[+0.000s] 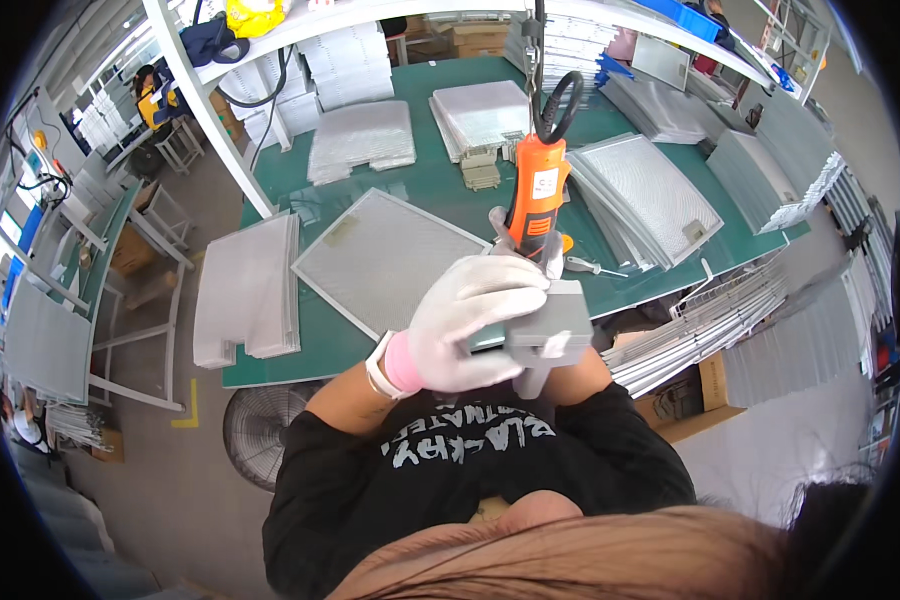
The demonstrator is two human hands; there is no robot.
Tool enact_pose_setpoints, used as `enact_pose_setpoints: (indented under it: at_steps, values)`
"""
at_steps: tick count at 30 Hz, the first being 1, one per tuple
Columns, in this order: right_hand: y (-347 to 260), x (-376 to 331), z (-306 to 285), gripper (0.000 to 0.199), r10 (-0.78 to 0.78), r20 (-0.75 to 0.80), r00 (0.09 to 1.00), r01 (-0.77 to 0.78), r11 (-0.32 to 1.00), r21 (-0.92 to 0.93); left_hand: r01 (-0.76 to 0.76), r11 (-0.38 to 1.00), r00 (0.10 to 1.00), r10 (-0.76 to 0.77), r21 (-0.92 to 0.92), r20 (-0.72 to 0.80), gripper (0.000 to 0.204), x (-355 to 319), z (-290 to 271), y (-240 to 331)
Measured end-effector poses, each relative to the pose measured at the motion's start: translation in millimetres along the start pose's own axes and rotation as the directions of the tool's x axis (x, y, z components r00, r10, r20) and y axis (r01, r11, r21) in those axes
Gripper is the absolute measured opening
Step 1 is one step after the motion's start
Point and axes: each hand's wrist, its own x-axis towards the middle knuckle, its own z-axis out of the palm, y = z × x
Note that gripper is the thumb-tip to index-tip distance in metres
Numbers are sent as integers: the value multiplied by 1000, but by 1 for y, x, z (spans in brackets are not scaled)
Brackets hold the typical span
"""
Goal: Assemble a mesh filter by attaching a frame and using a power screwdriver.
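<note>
The green table is carrying mesh panels across much of its top. Near its left edge, a notched stack is lying, and just beside it a single panel is lying askew, one corner pointing toward the near edge. Farther back, another notched stack is resting left of a flat stack, with small grey blocks sitting just in front of the latter. On the right, a fanned pile is spreading out, and a screwdriver is lying near its front corner.
</note>
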Motion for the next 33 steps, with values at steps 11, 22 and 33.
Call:
enact_pose_setpoints:
  at_steps: [11,22,33]
  values:
    - [-3,-1,3,91,-127,-105,986,113,985,-130,215,956,973,-228,200,44,30,8,-11,31]
    - [-6,-13,-27,94,-80,15,997,82,970,-231,207,922,935,-285,327,211,24,24,-19,36]
    - [-4,-19,-33,90,-7,122,993,26,988,-155,312,908,909,-371,282,191,27,11,-19,42]
